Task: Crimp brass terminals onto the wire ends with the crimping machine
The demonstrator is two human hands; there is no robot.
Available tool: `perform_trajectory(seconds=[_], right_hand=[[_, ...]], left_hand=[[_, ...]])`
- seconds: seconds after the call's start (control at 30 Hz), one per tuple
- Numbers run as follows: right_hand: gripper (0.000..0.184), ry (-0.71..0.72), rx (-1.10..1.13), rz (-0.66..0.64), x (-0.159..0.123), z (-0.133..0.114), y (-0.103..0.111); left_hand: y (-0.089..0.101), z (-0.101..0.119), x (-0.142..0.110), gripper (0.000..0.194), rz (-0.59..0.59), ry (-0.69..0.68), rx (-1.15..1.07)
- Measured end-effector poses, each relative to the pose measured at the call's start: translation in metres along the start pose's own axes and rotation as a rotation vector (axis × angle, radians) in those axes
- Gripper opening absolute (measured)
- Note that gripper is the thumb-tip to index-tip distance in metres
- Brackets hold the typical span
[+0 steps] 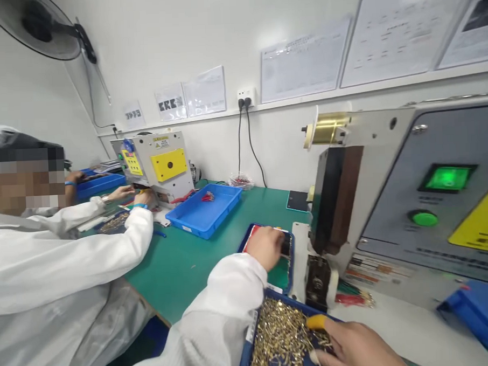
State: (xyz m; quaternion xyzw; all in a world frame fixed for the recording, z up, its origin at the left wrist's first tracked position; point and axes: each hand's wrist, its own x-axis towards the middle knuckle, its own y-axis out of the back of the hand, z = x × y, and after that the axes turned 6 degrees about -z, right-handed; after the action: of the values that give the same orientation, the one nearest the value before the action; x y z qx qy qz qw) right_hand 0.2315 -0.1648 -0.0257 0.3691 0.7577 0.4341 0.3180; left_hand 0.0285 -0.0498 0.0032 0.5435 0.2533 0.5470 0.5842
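Observation:
My left hand [265, 248] reaches over a small dark-blue tray [291, 272] with red, black and green in it. Its fingers are curled down into that tray, and their tips and anything between them are hidden. At the lower edge my right hand [356, 342], a yellow cot on one finger, is over a blue bin [246, 353]. Its thumb and covered finger are apart, at the heap of small brass-coloured metal terminals [280, 330]. No piece is seen held between them.
Right of my hands stands a grey machine [415, 208] with a lit green switch; red and green wires [354, 298] lie at its base. A larger blue tray [204, 209] sits farther back. On the left, a co-worker in white sleeves [121, 247] works at another machine [158, 168].

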Motion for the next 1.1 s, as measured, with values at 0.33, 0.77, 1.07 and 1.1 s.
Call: perform_trajectory(seconds=[0.33, 0.77, 1.07, 1.1], right_hand=[[0.029, 0.052, -0.05, 0.051, -0.003, -0.016, 0.014], [0.017, 0.042, 0.113, 0.194, -0.006, -0.012, 0.021], [0.013, 0.076, 0.147, 0.137, -0.006, -0.015, 0.022], [0.012, 0.082, 0.157, 0.133, -0.007, -0.015, 0.023]], left_hand=[[-0.002, -0.064, 0.017, 0.017, -0.244, 0.338, 0.099], [-0.006, -0.06, 0.02, 0.023, -0.227, 0.327, 0.131], [-0.008, -0.06, 0.02, 0.019, -0.211, 0.298, 0.084], [-0.009, -0.06, 0.02, 0.019, -0.204, 0.299, 0.073]])
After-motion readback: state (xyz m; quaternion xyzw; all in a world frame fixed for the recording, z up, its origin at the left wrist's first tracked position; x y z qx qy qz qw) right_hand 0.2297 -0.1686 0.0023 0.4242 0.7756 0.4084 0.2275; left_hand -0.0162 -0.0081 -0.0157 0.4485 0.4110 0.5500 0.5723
